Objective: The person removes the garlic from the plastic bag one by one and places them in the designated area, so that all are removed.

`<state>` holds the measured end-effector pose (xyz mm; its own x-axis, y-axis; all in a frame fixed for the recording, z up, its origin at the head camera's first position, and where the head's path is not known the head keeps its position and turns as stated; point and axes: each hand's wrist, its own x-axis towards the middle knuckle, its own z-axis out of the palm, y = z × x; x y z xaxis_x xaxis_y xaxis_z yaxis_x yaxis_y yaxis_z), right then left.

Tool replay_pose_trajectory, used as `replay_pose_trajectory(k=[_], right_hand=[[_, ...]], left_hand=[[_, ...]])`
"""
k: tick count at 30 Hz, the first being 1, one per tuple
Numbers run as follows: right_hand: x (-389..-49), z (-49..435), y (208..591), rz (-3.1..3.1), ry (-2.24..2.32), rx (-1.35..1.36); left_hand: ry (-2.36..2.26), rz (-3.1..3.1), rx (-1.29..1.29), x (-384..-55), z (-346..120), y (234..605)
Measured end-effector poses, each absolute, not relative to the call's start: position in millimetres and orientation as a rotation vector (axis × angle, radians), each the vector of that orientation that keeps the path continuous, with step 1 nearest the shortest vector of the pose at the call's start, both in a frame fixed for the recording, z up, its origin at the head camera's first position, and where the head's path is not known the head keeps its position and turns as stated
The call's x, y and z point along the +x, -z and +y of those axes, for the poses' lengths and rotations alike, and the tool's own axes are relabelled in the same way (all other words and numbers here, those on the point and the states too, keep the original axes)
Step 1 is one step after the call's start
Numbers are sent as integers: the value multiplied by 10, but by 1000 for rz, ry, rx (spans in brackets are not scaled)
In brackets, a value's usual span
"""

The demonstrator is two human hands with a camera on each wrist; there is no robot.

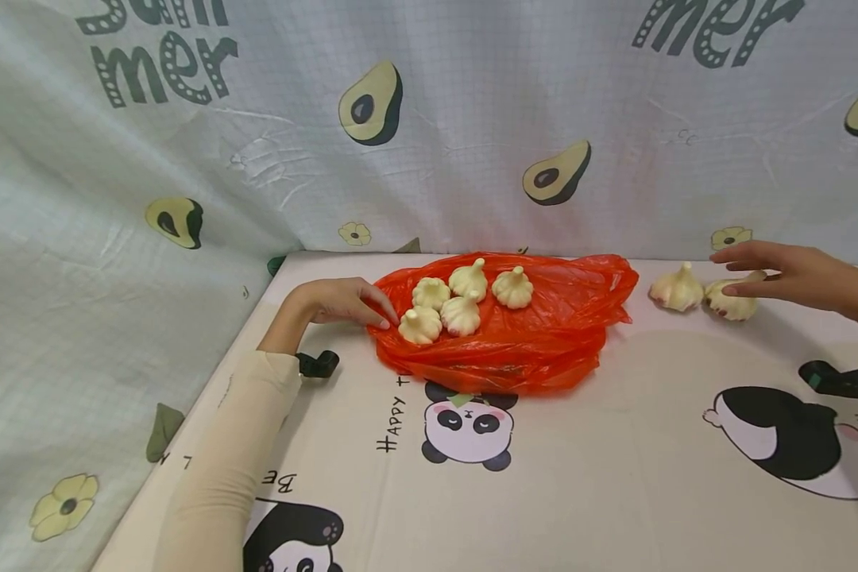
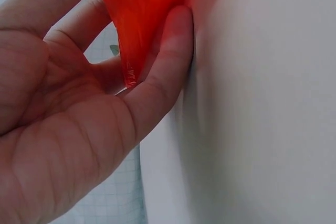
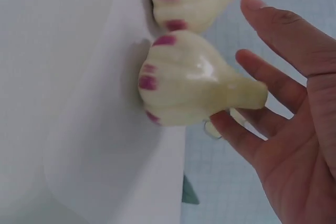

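Observation:
A red plastic bag (image 1: pixel 543 318) lies spread on the table, with several pale garlic bulbs (image 1: pixel 461 316) grouped on its left half. At the bag's left edge, my left hand (image 1: pixel 346 302) holds the plastic; the left wrist view shows the red film (image 2: pixel 139 19) between thumb and fingers. To the right of the bag, two more garlic bulbs stand side by side, one on the left (image 1: pixel 677 289) and one on the right (image 1: pixel 729 300). My right hand (image 1: pixel 801 274) hovers at the right bulb (image 3: pixel 184 82), fingers spread around its stem without gripping it.
A light tablecloth (image 1: pixel 579 485) with panda prints covers the table. Behind it and along the left side hangs a pale curtain (image 1: pixel 457 175) with avocado prints. Dark wrist devices show under the left wrist (image 1: pixel 318 365) and the right wrist (image 1: pixel 840 380).

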<state>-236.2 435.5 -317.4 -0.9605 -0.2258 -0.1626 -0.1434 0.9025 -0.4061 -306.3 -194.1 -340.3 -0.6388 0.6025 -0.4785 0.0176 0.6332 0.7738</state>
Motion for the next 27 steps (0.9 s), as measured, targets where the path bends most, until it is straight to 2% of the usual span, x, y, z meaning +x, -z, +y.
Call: replay_pose_trajectory(k=[12,19,27], right_hand=[[-2280,3845,2941,2991,562,-532],[-2209,3495,2782,3020,541,-803],[-2179,3199,2700,2949,594,-896]], left_hand=[[-987,2083,474,-3049,-1951,3392],[-983,2090,475,-3060,-1948,3394],[-976,2094,464,-3061,-1937,3391]])
